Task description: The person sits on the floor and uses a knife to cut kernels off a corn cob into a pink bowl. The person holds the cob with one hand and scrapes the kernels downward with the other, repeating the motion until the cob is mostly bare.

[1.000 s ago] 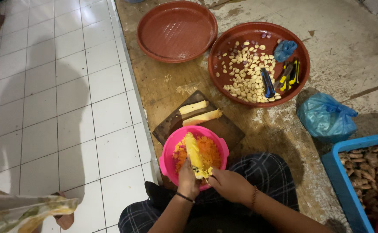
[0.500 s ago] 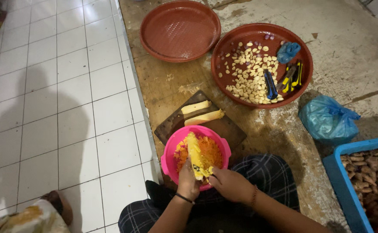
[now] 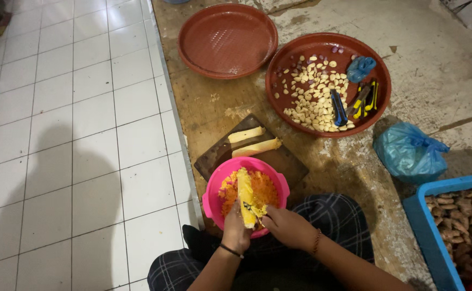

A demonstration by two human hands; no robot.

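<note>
A pink bowl (image 3: pixel 219 186) holding orange-yellow corn kernels rests by my lap at the edge of a wooden platform. My left hand (image 3: pixel 235 229) grips a yellow corn cob (image 3: pixel 244 193) that stands tilted inside the bowl. My right hand (image 3: pixel 288 226) holds a small knife (image 3: pixel 252 210) against the lower part of the cob. Two stripped pale cobs (image 3: pixel 255 141) lie on a dark wooden cutting board (image 3: pixel 287 164) just beyond the bowl.
An empty red tray (image 3: pixel 227 40) sits at the far side. A second red tray (image 3: pixel 279 102) holds peeled garlic cloves, utility knives and a blue wad. A blue plastic bag (image 3: pixel 408 153) and a blue crate (image 3: pixel 425 215) of brown roots are at right. White tiled floor (image 3: pixel 74 140) lies left.
The view has shifted slightly. A person's patterned sleeve at the lower left has gone out of view. My hands stay on the cob and knife in the bowl.
</note>
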